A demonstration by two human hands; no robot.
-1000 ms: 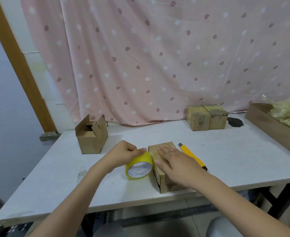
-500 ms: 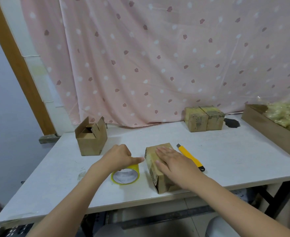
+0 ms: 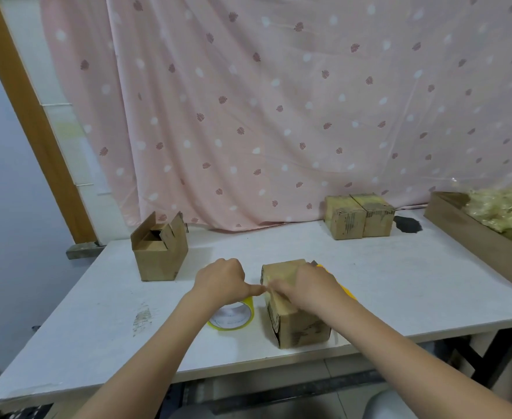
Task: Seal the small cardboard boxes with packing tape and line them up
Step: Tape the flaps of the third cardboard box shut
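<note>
A small closed cardboard box [image 3: 297, 328] stands near the table's front edge. My right hand [image 3: 309, 288] lies on its top with the fingers stretched left toward the box's left edge. My left hand [image 3: 221, 282] is curled over the upper rim of the yellow tape roll [image 3: 232, 317], which leans on the table just left of the box. Its thumb reaches right and meets my right fingertips at the box's top left edge. Any tape strip between roll and box is too faint to make out.
An open-flapped box [image 3: 158, 255] stands at the left of the white table [image 3: 97, 328]. Two closed boxes [image 3: 359, 219] sit side by side at the back. A yellow knife [image 3: 347, 293] peeks out behind my right hand. A long cardboard tray [image 3: 475, 240] of yellowish plastic lies at the right.
My left hand has lowered the tape roll from the box's top down to the table beside it. My right hand has slid left along the box top, toward the left thumb.
</note>
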